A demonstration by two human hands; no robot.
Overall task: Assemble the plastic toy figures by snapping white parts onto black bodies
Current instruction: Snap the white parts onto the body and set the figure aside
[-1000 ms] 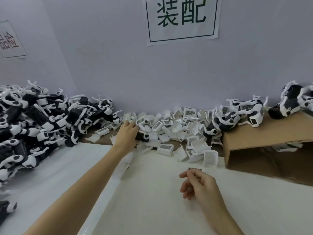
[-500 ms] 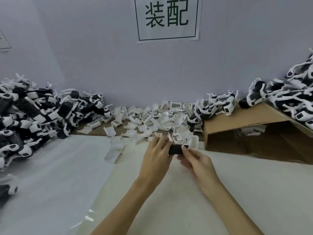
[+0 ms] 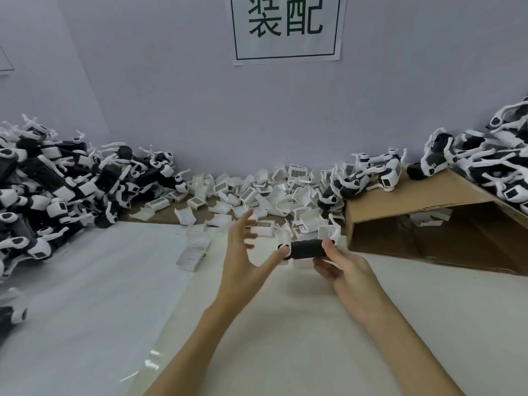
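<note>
Pale cloth covers the worktable (image 3: 285,324), which ends at a lilac wall carrying a printed sign (image 3: 286,27). Loose white parts (image 3: 257,192) lie heaped along the wall within easy reach, probably as the supply. A big pile of black-and-white toy figures (image 3: 48,190) fills the left side, and more figures (image 3: 485,155) sit on a tilted cardboard box (image 3: 428,201) at right, likely the finished stock.

Held above the cloth at centre is a black body (image 3: 308,249), lying sideways with a white piece already at its left end. The right hand (image 3: 343,270) grips its right end, thumb on top and fingers curled beneath. That grip seems meant to steady the piece for fitting. The left hand (image 3: 245,252) has its thumb tip against the white end while its fingers stand spread and raised, clear of the body; this looks like a supporting touch rather than a grip. Both forearms reach forward from the bottom edge.
</note>
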